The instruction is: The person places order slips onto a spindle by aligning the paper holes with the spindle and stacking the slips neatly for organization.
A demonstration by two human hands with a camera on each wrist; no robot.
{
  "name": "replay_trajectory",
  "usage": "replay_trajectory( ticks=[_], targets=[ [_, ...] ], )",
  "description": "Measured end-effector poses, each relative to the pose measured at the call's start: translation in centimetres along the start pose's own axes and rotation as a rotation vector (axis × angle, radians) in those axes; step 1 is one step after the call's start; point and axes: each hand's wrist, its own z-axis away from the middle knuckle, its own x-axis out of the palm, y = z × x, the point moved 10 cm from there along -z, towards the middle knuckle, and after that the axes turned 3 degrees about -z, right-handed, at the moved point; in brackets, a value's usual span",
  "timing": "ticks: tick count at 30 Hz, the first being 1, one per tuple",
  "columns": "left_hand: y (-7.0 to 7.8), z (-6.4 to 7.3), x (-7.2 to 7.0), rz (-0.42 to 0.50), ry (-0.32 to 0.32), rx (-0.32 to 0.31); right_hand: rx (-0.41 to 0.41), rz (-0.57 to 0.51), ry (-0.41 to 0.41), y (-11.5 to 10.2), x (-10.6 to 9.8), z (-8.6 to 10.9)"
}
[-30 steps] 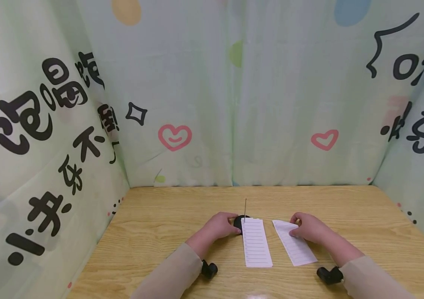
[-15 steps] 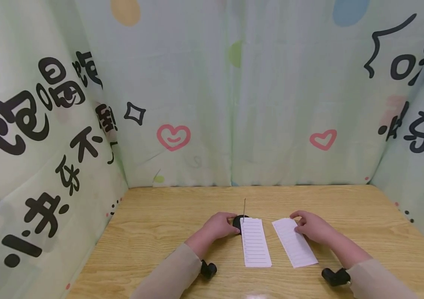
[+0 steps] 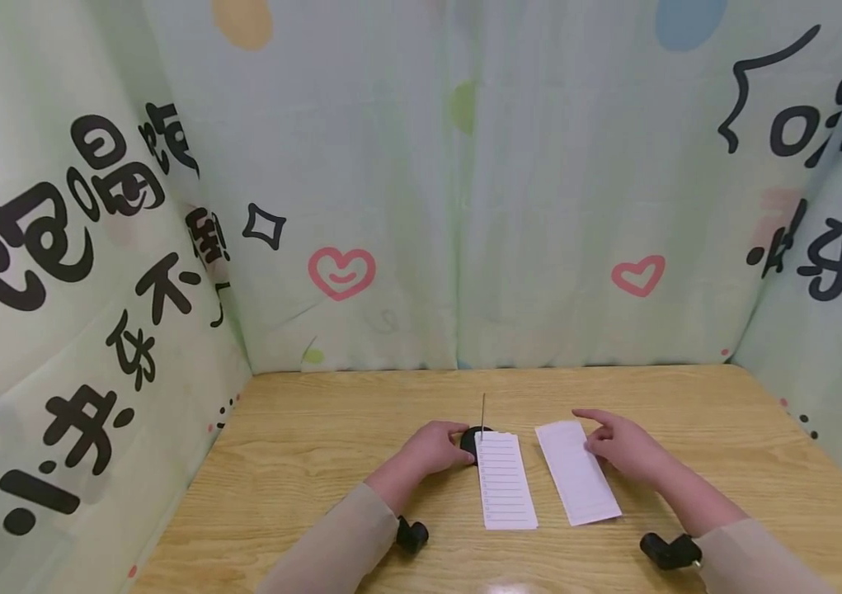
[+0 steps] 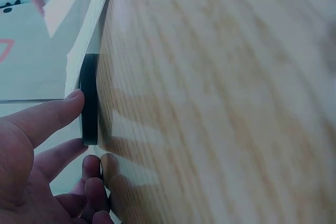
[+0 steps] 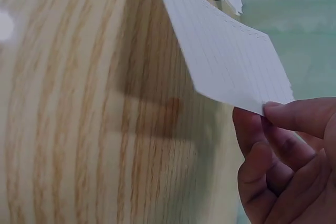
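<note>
My left hand holds the round black base of a paper spike, thumb on top and a finger at its rim in the left wrist view. Its thin metal rod stands upright through the top end of several lined white paper slips, which lie over the base and toward me. To the right, my right hand pinches the edge of a separate white lined slip between thumb and fingers. The right wrist view shows this slip bowed and raised over the table, its shadow below.
The wooden table reaches back to a pale printed curtain, with more curtain along both sides. Black wrist-worn devices sit at both sleeves. The rod rises above the slips between the hands.
My right hand has shifted its hold along the slip's right edge, its index finger now straighter. The slip, earlier curled at its top corner, is flatter and slightly farther up. The left hand stays put.
</note>
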Motion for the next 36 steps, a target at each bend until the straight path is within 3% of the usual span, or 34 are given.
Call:
replay_trajectory(
  ticks=[9,19,36],
  targets=[
    [-0.1,0.1,0.0,-0.004,0.001,-0.01,-0.023,-0.095,0.047,-1.0,-0.6,0.1],
    [0.3,0.5,-0.2,-0.007,0.004,-0.005,-0.038,-0.223,0.063,-3.5,-0.6,0.2],
    [0.5,0.5,-0.3,-0.021,-0.004,0.009,-0.048,-0.248,0.076,-5.8,-0.1,0.0]
  ],
)
